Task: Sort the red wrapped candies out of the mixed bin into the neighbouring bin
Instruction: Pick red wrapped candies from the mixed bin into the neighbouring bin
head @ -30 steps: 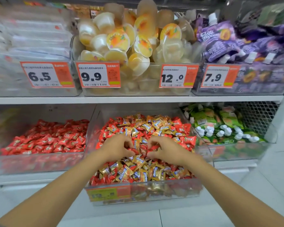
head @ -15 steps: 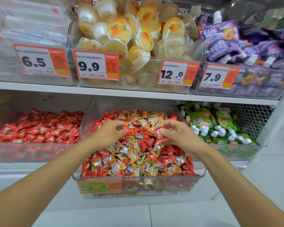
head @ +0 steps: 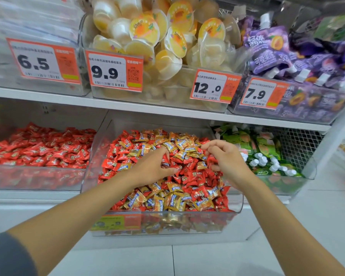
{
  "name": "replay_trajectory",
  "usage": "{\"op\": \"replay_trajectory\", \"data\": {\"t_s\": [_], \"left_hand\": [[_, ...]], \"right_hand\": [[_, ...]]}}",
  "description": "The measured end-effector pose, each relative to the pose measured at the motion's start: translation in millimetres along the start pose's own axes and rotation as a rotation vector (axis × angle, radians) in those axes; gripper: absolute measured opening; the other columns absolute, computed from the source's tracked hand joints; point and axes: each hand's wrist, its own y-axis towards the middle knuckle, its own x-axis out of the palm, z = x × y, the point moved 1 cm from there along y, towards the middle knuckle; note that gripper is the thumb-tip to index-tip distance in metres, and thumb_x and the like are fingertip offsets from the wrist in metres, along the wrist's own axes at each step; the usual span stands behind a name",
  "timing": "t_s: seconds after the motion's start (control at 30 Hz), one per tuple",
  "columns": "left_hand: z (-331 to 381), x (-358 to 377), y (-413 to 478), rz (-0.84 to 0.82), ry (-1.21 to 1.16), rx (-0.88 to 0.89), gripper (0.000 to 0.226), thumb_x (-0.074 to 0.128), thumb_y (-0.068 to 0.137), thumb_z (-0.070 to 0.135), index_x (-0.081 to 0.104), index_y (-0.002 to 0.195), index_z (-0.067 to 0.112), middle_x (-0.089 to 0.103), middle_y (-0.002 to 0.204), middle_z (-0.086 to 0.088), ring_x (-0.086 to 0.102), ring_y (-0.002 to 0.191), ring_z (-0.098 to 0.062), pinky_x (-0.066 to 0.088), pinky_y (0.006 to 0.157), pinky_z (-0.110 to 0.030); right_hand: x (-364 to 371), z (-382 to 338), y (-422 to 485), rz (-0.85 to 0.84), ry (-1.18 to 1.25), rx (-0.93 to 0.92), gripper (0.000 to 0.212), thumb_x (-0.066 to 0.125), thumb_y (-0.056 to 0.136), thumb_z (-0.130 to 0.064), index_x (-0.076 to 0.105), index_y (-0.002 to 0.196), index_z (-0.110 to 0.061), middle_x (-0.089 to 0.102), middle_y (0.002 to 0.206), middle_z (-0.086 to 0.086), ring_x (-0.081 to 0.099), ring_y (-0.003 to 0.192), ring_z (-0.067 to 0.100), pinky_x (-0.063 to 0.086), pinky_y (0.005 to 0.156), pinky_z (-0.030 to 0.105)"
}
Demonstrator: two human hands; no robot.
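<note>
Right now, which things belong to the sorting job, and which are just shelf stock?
Job in hand: left hand, right hand, red candies, mixed bin, neighbouring red bin.

Just lying about: gold candies, jelly cups, purple pouches, green pouches, price tags.

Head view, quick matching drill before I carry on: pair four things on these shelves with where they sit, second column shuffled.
Things:
1. mixed bin
2. red-candy bin
3. jelly cups
4. green pouches

Places:
A. bottom row, far right
B. top row, behind the 9.9 tag
C. bottom row, left
D. bottom row, middle

Pairs: 1-D; 2-C; 3-B; 4-A.
</note>
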Motion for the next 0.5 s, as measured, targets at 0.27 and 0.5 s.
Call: {"op": "replay_trajectory", "data": {"t_s": [0.27,0.5], "left_hand": [[25,38,18,0.042,0.243,-0.037,0.083,0.062,0.069,0.076,0.038,0.123,0.017,0.049,0.118,-0.003,0.048,0.105,-0.022,0.045,0.083,-0.035],[44,60,21,-0.030,0.303,-0.125,0.106,0.051,0.074,0.080,0.001,0.153,0.030,0.010,0.157,-0.021,0.014,0.144,-0.038,0.024,0.112,-0.052]], "right_hand": [[-15,9,-1,0.112,-0.088,-0.164,0.010,0.063,0.093,-0.018,0.071,0.088,-0.019,0.058,0.073,-0.006,0.047,0.055,0.001,0.040,0.044,0.019],[-25,14,-3,0.098,-0.090,-0.192,0.008,0.065,0.091,-0.015,0.073,0.088,-0.015,0.059,0.071,-0.005,0.047,0.054,0.005,0.039,0.048,0.023]]}}
